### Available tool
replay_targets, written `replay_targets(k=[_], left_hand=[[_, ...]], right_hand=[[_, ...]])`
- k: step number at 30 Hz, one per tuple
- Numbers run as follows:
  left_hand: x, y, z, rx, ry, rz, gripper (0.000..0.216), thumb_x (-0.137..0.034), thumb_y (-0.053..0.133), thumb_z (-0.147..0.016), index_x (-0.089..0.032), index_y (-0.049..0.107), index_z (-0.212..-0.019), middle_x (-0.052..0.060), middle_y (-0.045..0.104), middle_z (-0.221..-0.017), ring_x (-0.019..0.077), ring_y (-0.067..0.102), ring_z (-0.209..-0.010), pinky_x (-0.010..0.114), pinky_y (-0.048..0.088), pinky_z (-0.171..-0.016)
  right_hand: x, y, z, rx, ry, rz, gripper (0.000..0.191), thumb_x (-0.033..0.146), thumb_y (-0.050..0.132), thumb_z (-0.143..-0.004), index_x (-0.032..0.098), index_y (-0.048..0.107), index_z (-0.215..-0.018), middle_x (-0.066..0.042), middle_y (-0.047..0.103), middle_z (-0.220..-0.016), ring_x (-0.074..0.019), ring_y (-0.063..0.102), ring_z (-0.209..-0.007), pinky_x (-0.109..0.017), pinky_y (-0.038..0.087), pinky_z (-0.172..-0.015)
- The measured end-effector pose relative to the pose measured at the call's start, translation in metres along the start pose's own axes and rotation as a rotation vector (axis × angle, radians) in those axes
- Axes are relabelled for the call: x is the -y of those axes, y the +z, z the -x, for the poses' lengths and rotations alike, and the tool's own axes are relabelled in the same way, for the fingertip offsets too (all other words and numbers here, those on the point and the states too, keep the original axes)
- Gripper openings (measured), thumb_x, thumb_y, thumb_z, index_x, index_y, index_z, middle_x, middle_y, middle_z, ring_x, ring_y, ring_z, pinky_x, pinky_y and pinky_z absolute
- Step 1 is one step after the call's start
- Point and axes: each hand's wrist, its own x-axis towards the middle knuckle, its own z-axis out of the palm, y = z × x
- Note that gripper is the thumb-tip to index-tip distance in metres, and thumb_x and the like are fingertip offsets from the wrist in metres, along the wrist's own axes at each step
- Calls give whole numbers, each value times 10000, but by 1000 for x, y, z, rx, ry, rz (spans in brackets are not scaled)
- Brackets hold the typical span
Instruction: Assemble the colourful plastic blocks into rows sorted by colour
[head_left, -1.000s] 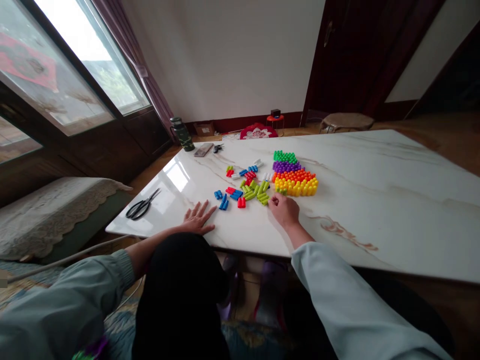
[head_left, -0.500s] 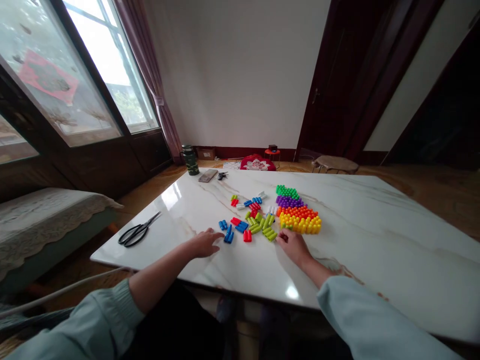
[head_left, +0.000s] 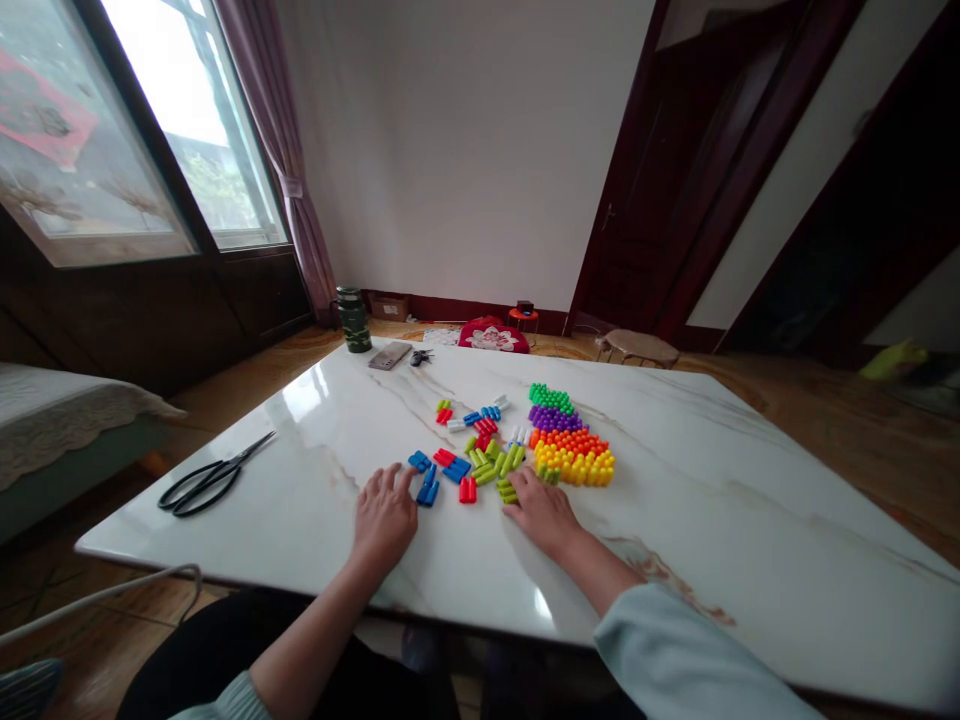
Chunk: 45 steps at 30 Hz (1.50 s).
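Observation:
My left hand [head_left: 385,517] rests on the table with its fingers apart, beside the small blue plastic pieces [head_left: 427,490]. My right hand [head_left: 545,513] has its fingertips curled onto a lime-green plastic piece [head_left: 507,492] at the near edge of the loose lime-green pieces [head_left: 487,465]. Just beyond that hand, a few lime-green pieces [head_left: 550,475] stand by the upright yellow pieces [head_left: 581,468]. Behind the yellow stand orange [head_left: 570,442], purple [head_left: 553,419] and green pieces [head_left: 550,397], grouped by colour. Red pieces [head_left: 467,490] lie between my hands.
Black-handled scissors [head_left: 214,482] lie at the left of the white marble-patterned table [head_left: 712,480]. A camouflage flask [head_left: 352,320], a phone [head_left: 390,355] and keys [head_left: 421,357] are at its far left edge. A stool [head_left: 641,346] stands beyond the table.
My right hand has moved from beside the yellow pieces onto the loose lime-green ones. My left hand has turned, its fingers now pointing forward beside the blue pieces. The view has shifted right.

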Motion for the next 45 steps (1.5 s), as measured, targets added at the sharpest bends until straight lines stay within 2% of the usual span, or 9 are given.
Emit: replay_targets(k=[5,10,12,17,20,24,35,40,45], left_hand=[[2,2,0,13,4,6,455,-177,408,-891,-248,556,-1315,88,514,-1382,322,404,-1287,459,365,-1042],[2,2,0,30,2,3,455,-188,389,-905,-244,545,-1329,81,509,-1395,325,395,-1301,452,354,-1059],[1,1,0,32,6,4,455,-188,387,-904,-233,546,-1328,88,511,-1393,328,395,-1302,454,350,-1063],[1,-1,0,35,9,1,460,-194,404,-895,-225,543,-1332,102,509,-1395,329,397,-1300,461,348,-1062],[0,-2,0,32,19,-13,453,-195,396,-899,-222,548,-1325,98,516,-1383,329,407,-1289,452,353,-1058],[0,-3,0,28,24,-26,454,-195,388,-903,-224,541,-1329,97,515,-1379,328,412,-1281,450,361,-1049],[0,-3,1,40,19,-18,454,-193,386,-906,-229,536,-1332,91,502,-1390,328,399,-1292,439,353,-1056],[0,-3,0,42,11,-10,465,-193,398,-897,-237,530,-1341,90,497,-1399,326,389,-1301,445,344,-1066],[-1,-5,0,66,2,-14,480,-174,410,-883,-246,532,-1342,84,492,-1402,326,390,-1302,455,340,-1071]], right_hand=[[-7,2,20,-135,-21,-147,237,322,414,-950,180,588,-873,-84,667,-925,-196,665,-880,-277,484,-743],[-47,4,36,-193,341,-856,293,470,444,-894,206,493,-777,-5,646,-699,-160,676,-587,-238,495,-519],[-68,1,41,-160,449,-950,238,438,541,-820,206,506,-783,4,655,-697,-161,672,-574,-235,493,-486],[-106,-14,43,-223,364,-495,132,234,618,-744,195,652,-866,-21,689,-793,-164,647,-712,-259,500,-632],[-105,-23,37,-201,279,-236,168,171,606,-758,191,686,-905,-49,687,-944,-169,636,-821,-263,469,-727],[-90,-31,26,-143,276,-55,191,136,586,-784,214,683,-930,-33,678,-989,-160,627,-837,-246,426,-700],[-94,-21,15,-168,288,-77,155,96,570,-810,185,665,-893,-39,669,-974,-155,618,-880,-237,432,-784],[-81,-33,13,-232,330,-32,171,149,535,-860,200,673,-948,-52,646,-1058,-160,608,-873,-243,422,-725],[-47,-44,-15,-217,129,-64,220,163,485,-891,215,680,-978,-41,639,-1084,-161,589,-943,-244,410,-774]])
